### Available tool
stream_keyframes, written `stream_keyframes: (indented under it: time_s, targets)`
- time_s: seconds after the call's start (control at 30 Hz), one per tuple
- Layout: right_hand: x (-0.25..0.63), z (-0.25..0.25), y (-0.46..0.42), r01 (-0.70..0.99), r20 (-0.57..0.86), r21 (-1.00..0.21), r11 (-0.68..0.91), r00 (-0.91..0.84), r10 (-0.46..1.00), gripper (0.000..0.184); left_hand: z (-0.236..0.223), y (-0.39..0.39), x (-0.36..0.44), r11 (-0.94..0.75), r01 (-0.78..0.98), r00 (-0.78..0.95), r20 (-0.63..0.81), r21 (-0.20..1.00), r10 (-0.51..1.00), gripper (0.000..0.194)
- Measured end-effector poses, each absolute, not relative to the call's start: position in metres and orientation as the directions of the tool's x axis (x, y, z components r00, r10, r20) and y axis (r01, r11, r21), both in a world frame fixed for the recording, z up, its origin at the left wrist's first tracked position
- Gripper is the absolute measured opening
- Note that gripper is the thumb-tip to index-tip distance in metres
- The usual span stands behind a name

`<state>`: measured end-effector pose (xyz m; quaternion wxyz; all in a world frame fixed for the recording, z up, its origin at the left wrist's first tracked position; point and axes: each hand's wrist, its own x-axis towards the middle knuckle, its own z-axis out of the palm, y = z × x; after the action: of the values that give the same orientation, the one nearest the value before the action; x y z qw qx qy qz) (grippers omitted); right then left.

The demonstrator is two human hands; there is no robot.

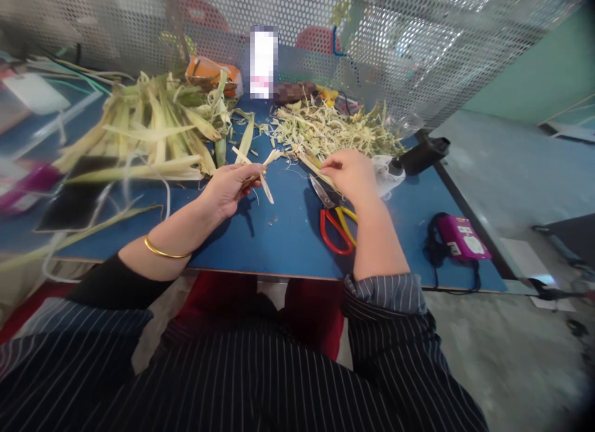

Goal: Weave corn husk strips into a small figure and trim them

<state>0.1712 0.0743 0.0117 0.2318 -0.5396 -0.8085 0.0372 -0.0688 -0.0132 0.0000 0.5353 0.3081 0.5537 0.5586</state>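
The background is filled by a perforated metal screen (297, 7), by which the far side of a blue table (283, 249) is bounded. The left part of the tabletop is covered by a large heap of long, pale green leaves (155, 119); a flat black object (77, 199) is partly overlapped by one of them. Farther right, a looser pile of shredded strips (337, 128) is spread in front of the screen.

Between and nearer than these piles, both hands are held over the table. By the left hand (235, 187), a small bundle of pale strips (266, 183) is gripped between thumb and fingers, with ends left jutting out on both sides. The right hand (353, 175) is bent over the near edge of the shredded pile, its thumb and forefinger brought together beside a long pale strip (310, 161); whether that strip is pinched cannot be told.

A purple box (462, 237) with a black cord is placed at the table's right end. Behind the leaf heap an orange packet (209, 71) is seen, and beyond the right hand a black cylinder (425, 156) is laid just beside a white plastic bag (388, 176). Scissors (330, 203), with one red and one yellow handle, are partly hidden by the right forearm.
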Motion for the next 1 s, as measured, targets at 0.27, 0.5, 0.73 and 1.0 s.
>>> stream_keyframes:
  time_s: [0.27,0.5,0.73,1.0]
  targets:
    - [0.141,-0.018,0.075,0.836,0.323,-0.160,0.526,-0.459,0.828,0.011,0.000,-0.017,-0.064,0.172,-0.196,-0.215,-0.213,0.965,0.953,0.022]
    - [0.138,0.000,0.064,0.615,0.466,-0.520,0.592,-0.377,0.801,0.008,0.002,-0.018,-0.063,0.170,-0.197,-0.184,-0.206,0.966,0.961,0.023]
    - [0.131,0.016,0.041,0.340,0.138,-0.869,0.359,-0.530,0.837,0.012,0.008,-0.023,-0.061,0.198,-0.253,0.000,-0.205,0.947,0.979,0.023]
    - [0.121,0.022,0.025,0.421,0.120,-0.814,0.401,-0.552,0.825,0.016,0.002,-0.020,-0.062,0.297,-0.210,0.070,-0.289,0.931,0.955,0.025]
